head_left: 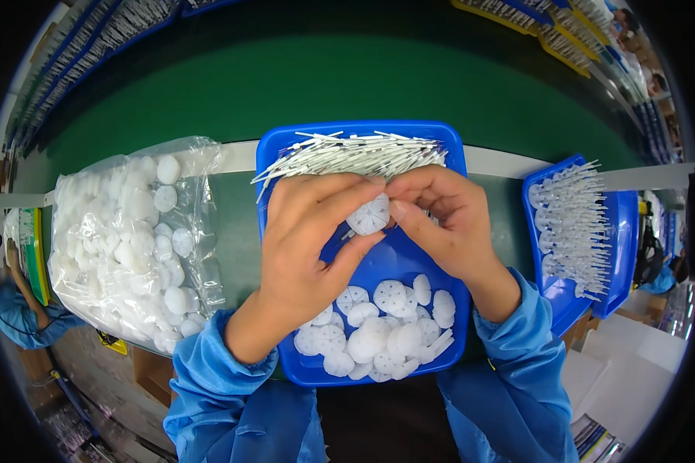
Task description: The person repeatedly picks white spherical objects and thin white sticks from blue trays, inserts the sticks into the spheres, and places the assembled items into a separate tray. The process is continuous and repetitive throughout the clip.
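Observation:
Over the middle of a blue tray (pixel 398 258), my two hands meet at a round, whitish translucent plastic disc (pixel 369 215) with lines radiating from its centre. My left hand (pixel 305 235) pinches the disc between thumb and fingers. At the disc's right edge, my right hand (pixel 448 220) is closed, thumb and index finger pressed together against it; whether a thin stick is also in that pinch is hidden. Thin white sticks (pixel 355 154) lie heaped at the tray's far end. Similar loose discs (pixel 374 339) are piled at its near end.
A clear plastic bag (pixel 131 247) full of white discs lies left of the tray. To the right, a blue bin (pixel 534 185) holds rows of sticks with discs attached (pixel 575 231). Beyond is a green surface (pixel 347 77). Another person's blue sleeve (pixel 27 316) shows far left.

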Motion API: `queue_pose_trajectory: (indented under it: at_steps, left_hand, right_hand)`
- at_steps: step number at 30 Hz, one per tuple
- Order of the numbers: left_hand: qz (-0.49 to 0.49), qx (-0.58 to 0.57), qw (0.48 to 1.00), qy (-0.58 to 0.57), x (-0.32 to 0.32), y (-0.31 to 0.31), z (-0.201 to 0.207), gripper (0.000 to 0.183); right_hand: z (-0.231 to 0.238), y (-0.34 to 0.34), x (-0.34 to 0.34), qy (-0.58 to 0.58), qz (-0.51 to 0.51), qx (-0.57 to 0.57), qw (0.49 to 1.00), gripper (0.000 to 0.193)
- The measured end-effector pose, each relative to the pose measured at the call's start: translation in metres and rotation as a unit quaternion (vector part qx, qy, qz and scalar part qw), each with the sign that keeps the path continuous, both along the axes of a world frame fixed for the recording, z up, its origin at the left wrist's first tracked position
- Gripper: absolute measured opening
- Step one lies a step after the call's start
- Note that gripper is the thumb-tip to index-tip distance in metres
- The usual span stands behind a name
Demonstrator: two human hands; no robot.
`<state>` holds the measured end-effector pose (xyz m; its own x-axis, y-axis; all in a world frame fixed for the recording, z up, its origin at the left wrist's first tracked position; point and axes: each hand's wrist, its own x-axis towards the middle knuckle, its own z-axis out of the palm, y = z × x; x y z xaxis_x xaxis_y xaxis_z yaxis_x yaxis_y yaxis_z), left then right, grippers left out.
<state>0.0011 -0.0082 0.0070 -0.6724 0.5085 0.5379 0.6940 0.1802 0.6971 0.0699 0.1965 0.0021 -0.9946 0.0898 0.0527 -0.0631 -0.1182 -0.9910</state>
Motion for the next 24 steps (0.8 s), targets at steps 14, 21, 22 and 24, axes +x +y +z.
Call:
queue_pose_trajectory:
  at_steps: [14, 21, 22, 24]
  left_hand:
    - [-0.033, 0.103, 0.984, -0.143, -0.005, -0.012, -0.009, 0.035]
    - [-0.022, 0.212, 0.912, -0.350, -0.005, -0.012, -0.008, 0.027]
    - [-0.015, 0.220, 0.883, -0.415, -0.003, -0.013, -0.006, 0.029]
    - [-0.014, 0.196, 0.905, -0.377, -0.008, -0.019, -0.014, 0.034]
  right_hand:
    - [0.016, 0.010, 0.005, 0.093, 0.051, 0.347, 0.932, 0.020]
    - [0.011, -0.026, -0.004, 0.246, 0.034, 0.689, 0.681, 0.010]
    - [0.010, -0.027, -0.005, 0.251, 0.031, 0.699, 0.669, 0.009]
    - [0.019, -0.022, -0.010, 0.234, 0.026, 0.668, 0.706, 0.012]
